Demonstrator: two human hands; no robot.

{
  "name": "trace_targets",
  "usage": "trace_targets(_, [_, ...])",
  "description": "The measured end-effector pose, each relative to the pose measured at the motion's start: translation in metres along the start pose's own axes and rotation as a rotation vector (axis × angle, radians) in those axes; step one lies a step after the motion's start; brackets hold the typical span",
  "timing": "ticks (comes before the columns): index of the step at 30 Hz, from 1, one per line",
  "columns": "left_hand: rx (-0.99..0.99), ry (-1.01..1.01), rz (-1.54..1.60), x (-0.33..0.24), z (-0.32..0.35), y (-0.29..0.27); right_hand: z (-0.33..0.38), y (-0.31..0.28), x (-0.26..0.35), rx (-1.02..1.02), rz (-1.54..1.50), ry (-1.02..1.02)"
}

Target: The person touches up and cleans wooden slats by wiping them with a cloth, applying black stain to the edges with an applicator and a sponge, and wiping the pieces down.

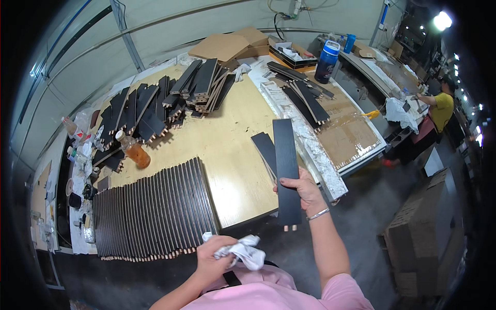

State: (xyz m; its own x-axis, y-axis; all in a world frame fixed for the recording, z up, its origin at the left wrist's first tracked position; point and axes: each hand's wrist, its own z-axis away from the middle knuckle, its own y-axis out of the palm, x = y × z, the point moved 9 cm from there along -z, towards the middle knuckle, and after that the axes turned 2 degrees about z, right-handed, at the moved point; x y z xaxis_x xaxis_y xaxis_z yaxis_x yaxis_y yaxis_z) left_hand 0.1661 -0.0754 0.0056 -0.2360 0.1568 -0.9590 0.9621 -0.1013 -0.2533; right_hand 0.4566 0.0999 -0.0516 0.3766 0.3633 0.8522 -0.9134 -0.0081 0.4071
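My right hand [306, 192] grips a flat black wooden slat [285, 155], its thumb across the face. Two pale dowel pegs stick out of the slat's near end. The slat is held upright in view, over the table's right front edge. Close behind it, a couple of similar black slats [264, 147] lie on the table. In my left hand [213, 254] is a crumpled white cloth [247, 252], held low near my body. Left of centre, a long row of black slats [155, 212] stands on edge, packed side by side with pegs toward me.
Loose piles of black slats [204, 85] cover the table's back left. An orange-filled bottle [135, 151] stands beside them. More slats [306, 101] lie at right, near a blue-lidded jug [327, 62]. A cardboard box [421, 227] is on the right; another person [442, 108] works farther off.
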Motion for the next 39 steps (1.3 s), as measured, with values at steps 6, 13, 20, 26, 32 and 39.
trace_targets(6, [-0.102,-0.105,0.064,0.011,-0.014,-0.032,-0.024,-0.025,0.015,0.048,0.205,0.021])
trace_targets(13, [-0.141,-0.176,0.108,0.042,-0.002,-0.046,-0.048,-0.036,0.002,0.098,0.113,0.113])
trace_targets(20, [-0.163,-0.242,0.172,0.055,0.004,-0.054,-0.068,-0.032,0.021,-0.22,1.314,-0.232])
trace_targets(26, [-0.153,-0.271,0.192,0.071,0.01,-0.052,-0.069,-0.009,0.005,-0.445,1.678,-0.305])
trace_targets(32, [-0.157,-0.269,0.168,0.066,0.007,-0.055,-0.074,0.009,-0.006,-0.468,1.787,-0.346])
trace_targets(39, [-0.241,-0.247,0.24,0.063,0.001,-0.07,-0.091,0.001,-0.006,-0.502,1.768,-0.359])
